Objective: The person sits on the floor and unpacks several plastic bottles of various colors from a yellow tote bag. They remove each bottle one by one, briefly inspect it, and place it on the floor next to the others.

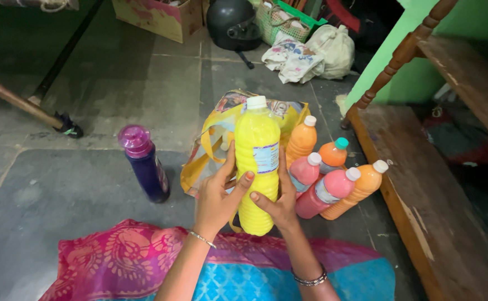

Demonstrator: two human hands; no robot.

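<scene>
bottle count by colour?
Yellow bottle, held in left hand and right hand: 1
Orange bottles: 3
Pink bottles: 2
Purple bottle: 1
Total: 7

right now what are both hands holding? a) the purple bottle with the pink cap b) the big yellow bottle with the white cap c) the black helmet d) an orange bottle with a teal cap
b: the left hand and right hand both wrap the big yellow bottle, which is held upright, while the purple bottle stands apart on the floor to the left.
</scene>
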